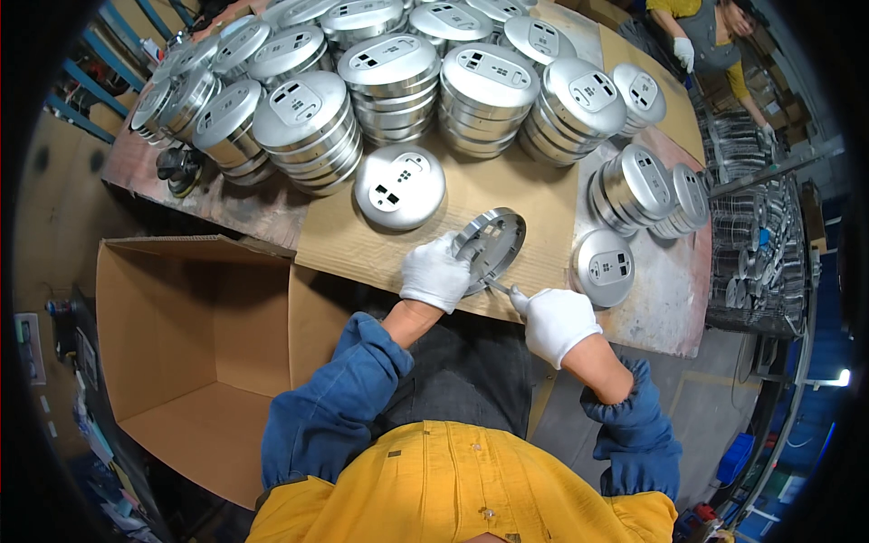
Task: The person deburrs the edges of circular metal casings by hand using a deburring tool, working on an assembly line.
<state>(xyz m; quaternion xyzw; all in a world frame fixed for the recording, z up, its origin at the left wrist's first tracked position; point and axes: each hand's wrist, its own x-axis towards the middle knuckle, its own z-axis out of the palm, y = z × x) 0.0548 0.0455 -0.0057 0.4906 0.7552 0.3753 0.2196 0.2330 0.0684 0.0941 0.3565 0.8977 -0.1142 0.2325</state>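
Observation:
My left hand, in a white glove, grips the left rim of a round metal housing. The housing is tilted up on edge at the table's front, its hollow inside facing right. My gloved right hand is closed round a thin tool whose tip meets the housing's lower rim; most of the tool is hidden, so its kind cannot be told. Just behind my left hand lies a silver domed housing with dark cut-outs. Another domed housing lies to the right of my right hand.
Several tall stacks of silver housings fill the table's far side, with shorter stacks at right. Cardboard covers the tabletop. An open carton stands at left, near a dark power tool. A co-worker stands far right.

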